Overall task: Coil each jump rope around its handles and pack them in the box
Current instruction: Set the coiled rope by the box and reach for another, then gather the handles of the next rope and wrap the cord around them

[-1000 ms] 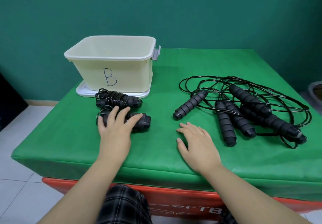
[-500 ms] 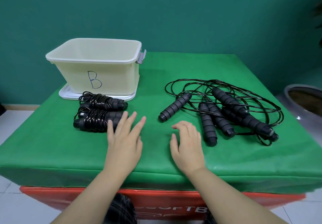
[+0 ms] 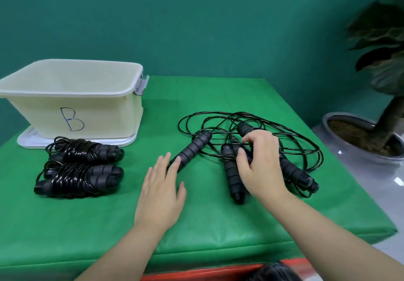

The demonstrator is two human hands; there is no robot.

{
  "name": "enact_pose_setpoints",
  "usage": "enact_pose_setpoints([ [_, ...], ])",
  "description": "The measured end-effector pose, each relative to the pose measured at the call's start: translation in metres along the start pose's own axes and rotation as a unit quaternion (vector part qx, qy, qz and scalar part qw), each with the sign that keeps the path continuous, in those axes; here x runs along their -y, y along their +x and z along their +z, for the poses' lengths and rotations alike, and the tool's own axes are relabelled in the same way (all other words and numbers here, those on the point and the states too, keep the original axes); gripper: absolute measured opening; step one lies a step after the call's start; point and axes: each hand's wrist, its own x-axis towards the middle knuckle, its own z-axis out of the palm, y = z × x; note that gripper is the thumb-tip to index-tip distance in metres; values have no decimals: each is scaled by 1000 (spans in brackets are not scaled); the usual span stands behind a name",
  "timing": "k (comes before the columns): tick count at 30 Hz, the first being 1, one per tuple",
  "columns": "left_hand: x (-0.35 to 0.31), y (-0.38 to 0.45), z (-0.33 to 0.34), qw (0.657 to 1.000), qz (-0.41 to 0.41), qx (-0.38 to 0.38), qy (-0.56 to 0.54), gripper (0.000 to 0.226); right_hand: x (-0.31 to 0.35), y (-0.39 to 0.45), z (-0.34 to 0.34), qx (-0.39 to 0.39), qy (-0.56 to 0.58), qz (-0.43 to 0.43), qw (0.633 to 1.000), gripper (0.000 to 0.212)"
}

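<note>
Two coiled jump ropes point(image 3: 87, 152) point(image 3: 80, 179) lie side by side in front of the cream box point(image 3: 72, 110) marked "B". To the right, loose black cords point(image 3: 218, 118) spread in loops around several foam handles. One handle point(image 3: 193, 148) lies apart, slanting toward the left. My left hand point(image 3: 160, 195) is flat with straight fingers, its fingertips touching that handle's near end. My right hand point(image 3: 261, 167) is curled over the middle handles, with thumb and fingers round one handle point(image 3: 232, 178) region; which handle it grips is partly hidden.
The box stands on a white lid point(image 3: 30, 143) at the back left of the green table cover point(image 3: 196, 226). A potted plant point(image 3: 358, 134) stands on the floor just past the table's right edge. A red band runs below the table's front edge.
The view has swung right. My right hand has moved from the bare cloth onto the pile of handles and curled over them. My left hand has shifted right, away from the coiled ropes, to the separate handle.
</note>
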Motion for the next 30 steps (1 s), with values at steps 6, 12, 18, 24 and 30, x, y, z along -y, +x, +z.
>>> enact_pose_setpoints([
  [6, 7, 23, 5, 1000, -4, 2, -29, 50, -40, 32, -22, 113, -119, 61, 985, 18],
  [12, 14, 28, 9, 999, 0, 4, -54, 44, -48, 71, -11, 294, -104, 250, 917, 41],
  [18, 12, 28, 7, 998, -7, 17, -55, 49, -19, 73, 5, 387, -111, 208, 891, 34],
  [24, 9, 25, 2, 994, -26, 23, -99, 49, 14, 59, 18, 412, -36, 130, 901, 69],
  [30, 10, 24, 4, 994, 27, 41, -93, 54, 34, 29, 28, 459, -27, -1, 888, 49],
])
